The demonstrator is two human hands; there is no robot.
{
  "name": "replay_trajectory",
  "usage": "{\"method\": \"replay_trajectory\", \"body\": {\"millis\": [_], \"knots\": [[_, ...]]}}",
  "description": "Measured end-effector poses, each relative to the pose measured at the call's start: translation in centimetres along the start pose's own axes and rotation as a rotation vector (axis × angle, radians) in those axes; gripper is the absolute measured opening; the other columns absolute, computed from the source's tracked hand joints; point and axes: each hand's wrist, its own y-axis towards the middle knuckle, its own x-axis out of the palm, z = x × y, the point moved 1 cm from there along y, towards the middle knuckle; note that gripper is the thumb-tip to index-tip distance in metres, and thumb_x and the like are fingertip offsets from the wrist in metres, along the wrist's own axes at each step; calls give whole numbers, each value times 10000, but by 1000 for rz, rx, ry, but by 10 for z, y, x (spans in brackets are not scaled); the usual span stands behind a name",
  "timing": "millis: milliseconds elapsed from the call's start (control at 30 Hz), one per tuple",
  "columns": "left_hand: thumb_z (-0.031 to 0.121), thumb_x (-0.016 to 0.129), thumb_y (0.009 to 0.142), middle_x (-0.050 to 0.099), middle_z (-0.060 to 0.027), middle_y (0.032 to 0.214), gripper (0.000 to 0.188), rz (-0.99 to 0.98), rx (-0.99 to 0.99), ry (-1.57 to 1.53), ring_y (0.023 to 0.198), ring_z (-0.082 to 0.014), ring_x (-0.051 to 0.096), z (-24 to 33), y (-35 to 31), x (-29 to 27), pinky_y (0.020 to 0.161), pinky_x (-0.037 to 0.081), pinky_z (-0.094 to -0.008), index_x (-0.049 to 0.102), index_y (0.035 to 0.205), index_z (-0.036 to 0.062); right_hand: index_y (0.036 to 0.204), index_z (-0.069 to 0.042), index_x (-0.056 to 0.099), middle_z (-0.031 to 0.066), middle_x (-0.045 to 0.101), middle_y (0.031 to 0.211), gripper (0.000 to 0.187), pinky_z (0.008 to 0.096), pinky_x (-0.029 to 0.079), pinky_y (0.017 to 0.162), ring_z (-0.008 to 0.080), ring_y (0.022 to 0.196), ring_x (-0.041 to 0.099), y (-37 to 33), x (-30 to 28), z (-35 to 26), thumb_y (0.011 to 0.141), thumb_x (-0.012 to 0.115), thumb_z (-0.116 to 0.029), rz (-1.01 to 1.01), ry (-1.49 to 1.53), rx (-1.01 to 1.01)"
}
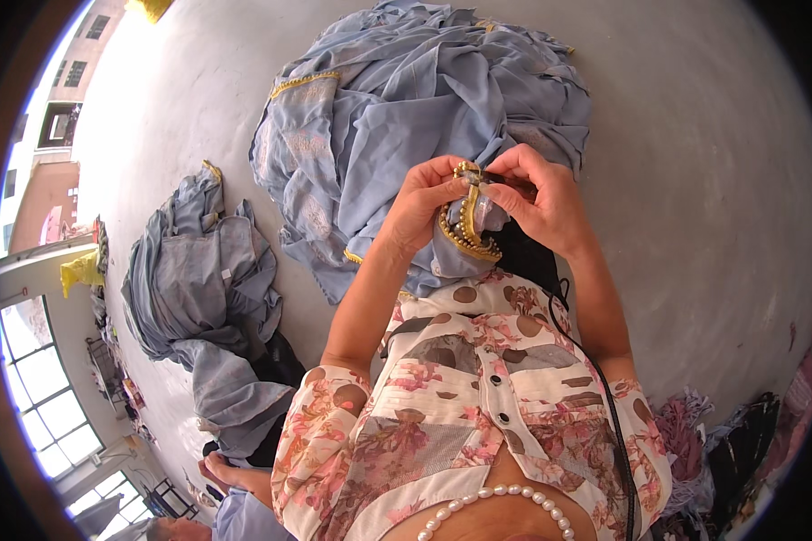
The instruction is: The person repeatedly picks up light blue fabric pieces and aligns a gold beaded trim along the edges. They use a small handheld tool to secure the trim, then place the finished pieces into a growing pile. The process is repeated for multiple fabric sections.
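My left hand [417,200] is closed, pinching the gold beaded trim [465,236] along the edge of a blue-grey cloth [379,153]. Opposite it, my right hand [549,203] is also closed, its thumb and fingertips meeting the same edge. A small dark tool [517,183] lies in the right fingers; they cover most of it, so its kind does not show. The gathered trim curls down between my hands towards my lap. Beyond them the cloth spreads into a large heap on the floor, with yellow-gold edging on some folds.
Grey floor [695,180] surrounds the heap. A second blue-grey cloth pile [203,279] lies to the left, by another person [230,478] at the lower left. Pinkish fringed textiles [686,442] lie at the lower right. A black cord [618,424] runs down my right side.
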Motion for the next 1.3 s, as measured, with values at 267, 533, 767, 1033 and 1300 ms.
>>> {"method": "replay_trajectory", "body": {"millis": [267,533,767,1033,1300], "knots": [[68,626,828,632,-39,868,189,3,-21,48,751,-99,604,1,-2,1,670,506,-226,590,1000,-2,874,-21,570,17,605,705,143,199,427,530,66,588,549,0,0,6,857,641,-143,174,217,10],[237,531,898,608,-74,977,294,593,646,173,846,-165,588,104,-47,-101,729,506,-292,551,1089,14,941,-35,549,18,546,698,146,164,277,435,31,512,402,-16,-67,72,890,597,-163,637,510,87],[187,579,882,563,-217,1137,424,1566,1182,635,1035,-284,556,177,-95,-133,849,457,-372,452,1239,-5,889,-33,585,52,618,740,264,190,264,347,48,501,462,-60,-112,216,819,693,-264,989,527,593],[85,713,687,489,-173,1297,471,335,818,1859,1249,-344,419,-21,-24,-23,1022,308,-466,566,1131,36,1010,-23,556,109,619,710,501,287,281,373,154,491,520,-39,-69,344,790,682,-455,1058,937,1159],[115,707,673,440,-137,1337,475,202,390,2021,1296,-343,343,-64,6,-43,1044,230,-531,574,1130,127,818,-80,491,39,489,626,180,260,263,335,129,443,452,3,-91,387,780,664,-115,1150,1162,841]]}}
